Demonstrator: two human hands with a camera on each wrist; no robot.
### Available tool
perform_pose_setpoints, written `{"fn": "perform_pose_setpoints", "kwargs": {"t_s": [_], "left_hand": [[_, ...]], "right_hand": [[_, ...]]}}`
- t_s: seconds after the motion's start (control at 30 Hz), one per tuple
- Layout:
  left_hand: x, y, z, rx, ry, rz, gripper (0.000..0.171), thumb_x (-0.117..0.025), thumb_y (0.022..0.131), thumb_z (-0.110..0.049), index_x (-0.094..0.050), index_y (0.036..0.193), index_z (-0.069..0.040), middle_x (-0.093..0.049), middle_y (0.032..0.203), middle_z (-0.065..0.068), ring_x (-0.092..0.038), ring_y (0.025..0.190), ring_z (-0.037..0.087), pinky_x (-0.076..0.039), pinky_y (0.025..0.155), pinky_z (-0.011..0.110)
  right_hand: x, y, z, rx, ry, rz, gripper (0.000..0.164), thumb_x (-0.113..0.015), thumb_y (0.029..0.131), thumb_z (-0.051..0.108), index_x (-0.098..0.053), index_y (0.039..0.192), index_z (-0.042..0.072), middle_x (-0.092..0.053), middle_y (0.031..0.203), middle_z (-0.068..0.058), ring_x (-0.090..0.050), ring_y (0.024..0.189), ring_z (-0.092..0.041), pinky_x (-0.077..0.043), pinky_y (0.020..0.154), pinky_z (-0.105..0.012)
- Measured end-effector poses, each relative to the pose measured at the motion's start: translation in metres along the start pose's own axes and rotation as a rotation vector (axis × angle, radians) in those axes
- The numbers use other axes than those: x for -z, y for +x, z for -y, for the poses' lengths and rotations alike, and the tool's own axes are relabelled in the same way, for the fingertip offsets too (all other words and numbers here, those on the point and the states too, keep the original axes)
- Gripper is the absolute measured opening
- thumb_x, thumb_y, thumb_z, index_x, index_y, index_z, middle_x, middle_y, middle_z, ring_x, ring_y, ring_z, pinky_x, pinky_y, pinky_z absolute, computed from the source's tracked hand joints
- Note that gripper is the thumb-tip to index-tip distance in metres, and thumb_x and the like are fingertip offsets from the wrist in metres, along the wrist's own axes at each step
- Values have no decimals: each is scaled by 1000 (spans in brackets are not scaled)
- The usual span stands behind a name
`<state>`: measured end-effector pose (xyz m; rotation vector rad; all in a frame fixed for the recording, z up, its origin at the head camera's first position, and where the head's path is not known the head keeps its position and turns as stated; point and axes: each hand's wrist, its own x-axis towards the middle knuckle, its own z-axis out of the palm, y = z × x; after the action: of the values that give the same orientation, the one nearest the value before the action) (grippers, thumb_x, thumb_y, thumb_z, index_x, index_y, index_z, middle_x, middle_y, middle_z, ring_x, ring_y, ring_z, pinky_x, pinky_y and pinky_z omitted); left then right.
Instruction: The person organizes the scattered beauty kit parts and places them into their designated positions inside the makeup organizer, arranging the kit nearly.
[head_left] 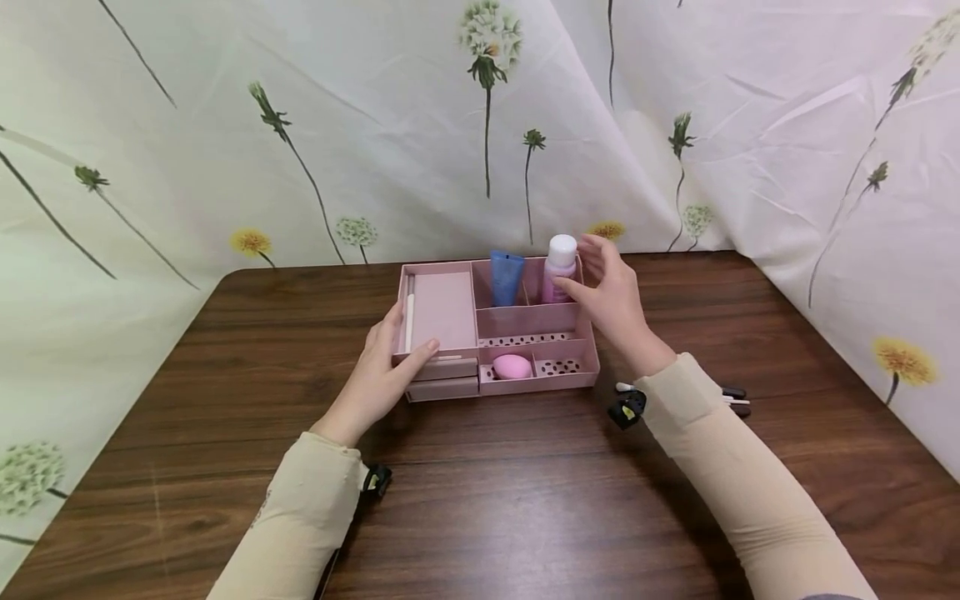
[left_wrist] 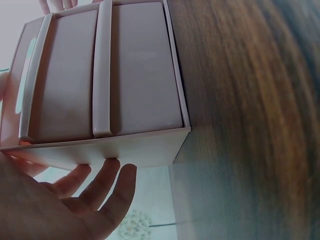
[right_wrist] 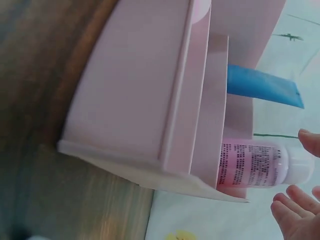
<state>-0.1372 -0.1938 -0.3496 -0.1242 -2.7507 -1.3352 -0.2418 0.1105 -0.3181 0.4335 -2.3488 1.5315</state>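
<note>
A pink desk organizer [head_left: 527,318] stands on the table, with a small bottle of pink liquid with a white cap [head_left: 562,250] upright in its back right compartment. My right hand [head_left: 611,292] is around the bottle with thumb and fingers spread; in the right wrist view the fingertips [right_wrist: 290,212] are apart from the cap. My left hand [head_left: 378,379] holds the organizer's left side, thumb over the top front edge and fingers against the side wall [left_wrist: 135,150]. Beside the bottle a blue tube [head_left: 506,279] leans in its compartment. A pink egg-shaped sponge [head_left: 512,367] lies in a front compartment.
A slim white stick [head_left: 409,312] lies in the organizer's left top tray, above two drawers [left_wrist: 145,70]. Dark-handled items and white sticks [head_left: 737,402] lie partly behind my right sleeve. A flowered cloth [head_left: 420,125] hangs behind the wooden table [head_left: 480,500].
</note>
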Motion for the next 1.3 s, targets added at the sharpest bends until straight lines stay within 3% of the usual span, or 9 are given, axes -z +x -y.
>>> {"fn": "perform_pose_setpoints", "kwargs": {"t_s": [0.37,0.67,0.73,0.83,0.93,1.0,1.2,1.3], "left_hand": [[1,0,-1,-10,7,-8,86,-57,97,-47,-11,160,-13,-21,160,21,-23,148,34,-22,118,57],[0,0,0,-11,8,-6,85,-57,97,-47,-11,160,-13,-20,160,21,-23,149,33,-22,119,57],[0,0,0,-13,9,-6,85,-57,97,-47,-11,160,-13,-20,160,21,-23,149,34,-22,119,57],[0,-1,0,-14,7,-9,85,-57,97,-47,-11,160,-13,-21,160,21,-23,148,34,-22,118,57],[-1,-1,0,-13,7,-13,85,-58,97,-46,-11,160,-14,-22,159,22,-24,148,34,-22,118,57],[-1,-1,0,-14,8,-15,85,-58,97,-46,-11,160,-14,-22,159,22,-25,147,35,-23,118,57],[0,0,-1,-16,14,-12,85,-57,97,-46,-11,160,-13,-22,159,22,-25,147,35,-23,118,57],[0,-1,-2,-19,18,-10,85,-57,98,-45,-11,160,-12,-22,159,22,-24,148,35,-22,118,57]], "right_hand": [[22,-37,11,6,-33,38,61,-78,86,12,-49,137,-1,-58,138,-19,-50,135,-33,-39,113,-38],[37,-61,15,31,-13,35,55,-79,84,9,-55,133,2,-63,133,-16,-57,128,-31,-45,107,-34],[42,-64,15,24,-18,35,54,-79,84,10,-56,133,2,-65,131,-15,-60,124,-27,-47,104,-33],[49,-67,15,24,-37,30,51,-78,85,11,-59,131,3,-67,127,-15,-65,114,-10,-50,99,-28],[56,-66,15,39,-55,24,47,-78,86,12,-60,129,2,-68,124,-17,-62,104,6,-51,93,-20],[61,-65,15,47,-60,20,46,-77,86,11,-61,128,2,-69,122,-15,-61,101,10,-51,91,-16],[73,-61,16,55,-41,18,44,-76,87,9,-61,126,0,-66,108,19,-64,100,4,-51,89,-14],[78,-61,16,54,-36,8,43,-76,86,8,-61,126,-1,-64,103,27,-64,98,5,-51,88,-13]]}}
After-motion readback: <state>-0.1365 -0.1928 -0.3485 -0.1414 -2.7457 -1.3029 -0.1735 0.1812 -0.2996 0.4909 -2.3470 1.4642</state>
